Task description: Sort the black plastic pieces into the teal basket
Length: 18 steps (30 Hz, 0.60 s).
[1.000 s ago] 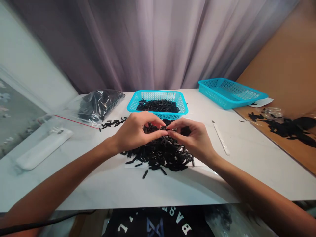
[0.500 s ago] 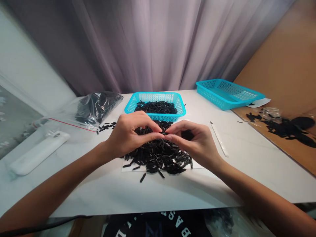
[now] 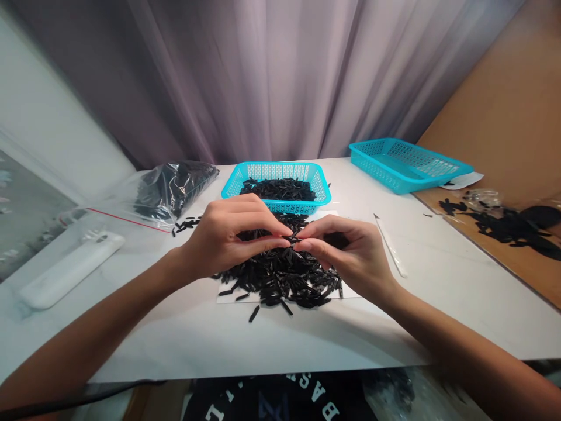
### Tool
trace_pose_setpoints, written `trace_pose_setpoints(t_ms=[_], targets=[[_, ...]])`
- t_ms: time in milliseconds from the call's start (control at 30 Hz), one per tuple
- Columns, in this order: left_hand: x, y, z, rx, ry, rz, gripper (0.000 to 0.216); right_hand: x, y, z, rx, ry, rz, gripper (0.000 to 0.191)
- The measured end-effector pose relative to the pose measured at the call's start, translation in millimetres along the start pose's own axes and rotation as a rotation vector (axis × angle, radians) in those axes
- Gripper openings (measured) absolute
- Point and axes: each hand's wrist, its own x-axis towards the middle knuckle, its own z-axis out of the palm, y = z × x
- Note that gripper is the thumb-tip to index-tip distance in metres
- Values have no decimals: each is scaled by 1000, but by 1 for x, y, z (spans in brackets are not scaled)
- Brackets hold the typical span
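Observation:
My left hand and my right hand meet above a heap of small black strips. Thumb and forefinger of each hand pinch one end of a thin black strip, mostly covered by the fingertips. Both hands are closed on this same piece. Below them the heap spreads over a white sheet, with a few loose strips near its front edge. Just behind the hands stands a blue basket holding more of the black strips.
An empty-looking blue basket stands at the back right. A clear zip bag of black pieces lies at the left, near a white device. A white pencil-like tool and more black parts are at the right.
The fingertips have shifted slightly on the black strip, and both hands still pinch it. Baskets, bag and heap stay as they were.

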Motion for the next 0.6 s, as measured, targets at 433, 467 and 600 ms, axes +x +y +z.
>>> trace_pose_setpoints(t_ms=[433, 467, 600], targets=[[2, 1, 0, 23, 17, 3, 7, 0, -1, -1, 19, -54, -10, 7], [1, 1, 1, 24, 19, 2, 7, 0, -1, -1, 9, -51, -9, 7], [0, -2, 1, 62, 31, 38, 14, 0, -1, -1, -17, -35, -7, 8]])
